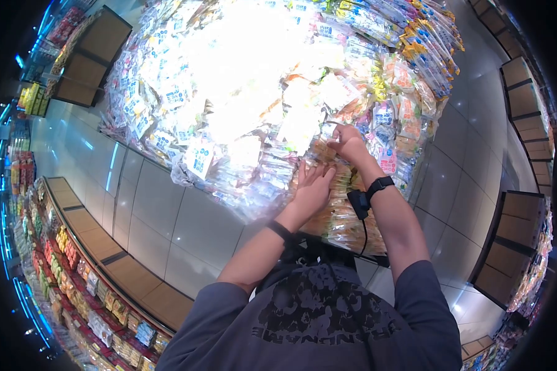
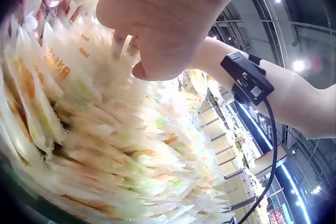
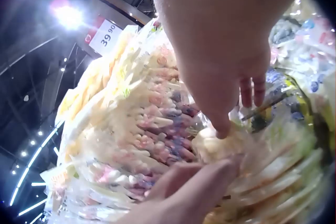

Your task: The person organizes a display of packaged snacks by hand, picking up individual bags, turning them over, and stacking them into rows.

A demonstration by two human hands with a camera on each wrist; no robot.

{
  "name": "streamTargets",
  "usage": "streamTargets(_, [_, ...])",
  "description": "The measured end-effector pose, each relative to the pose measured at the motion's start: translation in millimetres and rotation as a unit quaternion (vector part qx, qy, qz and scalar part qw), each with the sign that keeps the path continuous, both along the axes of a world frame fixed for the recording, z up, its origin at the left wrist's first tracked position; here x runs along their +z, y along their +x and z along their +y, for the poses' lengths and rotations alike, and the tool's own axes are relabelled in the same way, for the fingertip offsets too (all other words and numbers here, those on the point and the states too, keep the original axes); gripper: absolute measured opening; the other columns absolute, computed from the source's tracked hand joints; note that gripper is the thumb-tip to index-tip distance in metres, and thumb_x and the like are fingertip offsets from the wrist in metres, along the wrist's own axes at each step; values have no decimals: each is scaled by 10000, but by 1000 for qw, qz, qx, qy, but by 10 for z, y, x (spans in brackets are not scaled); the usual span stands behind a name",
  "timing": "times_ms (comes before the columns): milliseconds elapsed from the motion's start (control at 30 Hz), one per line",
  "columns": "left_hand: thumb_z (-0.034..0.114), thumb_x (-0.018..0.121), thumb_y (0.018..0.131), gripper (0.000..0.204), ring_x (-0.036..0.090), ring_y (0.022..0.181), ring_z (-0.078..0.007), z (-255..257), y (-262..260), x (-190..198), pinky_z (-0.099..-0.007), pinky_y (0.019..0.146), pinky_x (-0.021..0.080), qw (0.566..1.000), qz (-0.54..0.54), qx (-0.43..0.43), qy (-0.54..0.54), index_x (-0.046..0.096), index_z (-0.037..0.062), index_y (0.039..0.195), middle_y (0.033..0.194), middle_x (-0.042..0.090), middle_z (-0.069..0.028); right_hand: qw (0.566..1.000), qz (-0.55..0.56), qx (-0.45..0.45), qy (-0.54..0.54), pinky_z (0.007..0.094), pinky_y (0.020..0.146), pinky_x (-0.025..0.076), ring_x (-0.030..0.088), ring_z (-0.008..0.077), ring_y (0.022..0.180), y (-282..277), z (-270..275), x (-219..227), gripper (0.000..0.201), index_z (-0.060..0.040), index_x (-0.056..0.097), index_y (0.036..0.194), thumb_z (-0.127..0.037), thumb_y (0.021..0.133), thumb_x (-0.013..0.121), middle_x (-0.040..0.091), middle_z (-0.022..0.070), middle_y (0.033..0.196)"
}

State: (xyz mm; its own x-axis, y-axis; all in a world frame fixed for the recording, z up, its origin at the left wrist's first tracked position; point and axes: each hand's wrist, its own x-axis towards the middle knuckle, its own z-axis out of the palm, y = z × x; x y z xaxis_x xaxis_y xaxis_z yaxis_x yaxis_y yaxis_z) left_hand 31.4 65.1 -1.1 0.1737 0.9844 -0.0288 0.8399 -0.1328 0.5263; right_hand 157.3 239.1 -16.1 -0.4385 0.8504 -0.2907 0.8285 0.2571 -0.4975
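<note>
My left hand (image 1: pixel 312 185) lies flat with straight fingers on a stack of orange-printed snack packets (image 1: pixel 339 217). In the left wrist view the palm (image 2: pixel 163 19) presses onto those blurred packets (image 2: pixel 105 145). Just beyond it, my right hand (image 1: pixel 348 143) reaches into the heap with curled fingers and pinches the top of a clear snack packet (image 1: pixel 328 148). In the right wrist view, the thumb and fingers (image 3: pixel 251 90) close on that packet (image 3: pixel 262 129), with the left hand's fingers (image 3: pixel 191 187) below. Both wrists wear black camera bands (image 1: pixel 377 184).
A large round display heaped with bagged snacks (image 1: pixel 241 93) fills the middle. A price sign (image 3: pixel 109 36) stands over it. Grey tiled floor (image 1: pixel 167 216) surrounds it, with stocked shelves (image 1: pixel 74 272) on the left and wooden stands (image 1: pixel 520 99) on the right.
</note>
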Motion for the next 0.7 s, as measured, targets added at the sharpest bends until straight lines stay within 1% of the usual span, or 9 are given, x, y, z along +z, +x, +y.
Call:
streamTargets(100, [96, 643, 866, 588, 450, 1364, -313, -38, -8, -3, -635, 1189, 166, 1000, -16, 3, 15, 464, 89, 1426, 1392, 521, -172, 989, 110, 22, -96, 437, 840, 515, 651, 395, 981, 69, -23, 142, 426, -84, 609, 1254, -200, 867, 746, 646, 216, 959])
streamTargets(200, [101, 644, 860, 569, 477, 1322, -320, -31, -3, 6, -629, 1195, 162, 999, -19, 1, 34, 483, 71, 1405, 1375, 527, -171, 978, 203, -45, -16, 431, 809, 518, 654, 398, 898, 87, -153, 527, 357, -76, 604, 1238, -146, 899, 691, 651, 209, 918])
streamTargets(233, [112, 650, 855, 553, 507, 1277, -331, -23, -3, 15, -621, 1203, 156, 999, -12, 2, 46, 502, 53, 1384, 1358, 537, -176, 956, 282, -62, 50, 359, 708, 486, 570, 232, 731, 130, -162, 380, 353, -59, 600, 1239, -87, 895, 676, 591, 92, 852])
streamTargets(333, [110, 652, 854, 566, 515, 1278, -325, 43, -12, 136, -625, 1198, 167, 1000, -3, -5, -14, 496, 48, 1394, 1356, 542, -168, 965, 230, -75, 99, 368, 750, 506, 607, 247, 788, 305, -184, 390, 335, -48, 624, 1224, -105, 896, 669, 644, 127, 933])
streamTargets(400, [86, 654, 847, 524, 524, 1266, -334, 82, 2, 72, -624, 1192, 178, 1000, -29, -7, -7, 513, 30, 1349, 1324, 552, -169, 971, 211, -72, 83, 376, 823, 515, 633, 282, 929, 428, -135, 138, 271, -44, 694, 1147, -110, 885, 673, 673, 191, 1105])
streamTargets(467, [56, 653, 839, 470, 533, 1255, -339, 111, 23, 38, -632, 1185, 182, 995, -93, 44, -20, 524, 20, 1289, 1278, 565, -166, 991, 60, 79, -91, 385, 911, 505, 608, 319, 1093, 528, -68, -202, 245, -62, 756, 1081, -186, 884, 678, 662, 233, 1217])
streamTargets(500, [25, 635, 831, 424, 504, 1250, -388, 99, 20, -32, -593, 1155, 266, 993, -108, 42, -5, 514, -3, 1237, 1263, 533, -212, 991, -58, 112, -34, 390, 951, 503, 615, 336, 1126, 463, -215, -3, 330, -73, 772, 1085, -331, 912, 660, 669, 226, 1248])
streamTargets(633, [16, 616, 830, 430, 468, 1239, -439, 71, -31, -19, -543, 1105, 346, 987, -150, 55, 13, 485, -33, 1237, 1278, 485, -264, 989, -49, 136, 24, 406, 955, 512, 652, 349, 1071, 447, -407, 334, 460, -75, 754, 1140, -465, 934, 619, 703, 202, 1196])
streamTargets(700, [0, 597, 826, 458, 446, 1215, -472, 62, -16, 27, -500, 1057, 390, 981, -179, 72, 12, 456, -65, 1257, 1271, 454, -290, 984, 40, 98, -143, 410, 940, 520, 674, 362, 1018, 489, -387, 260, 515, -77, 723, 1203, -506, 947, 601, 710, 191, 1175])
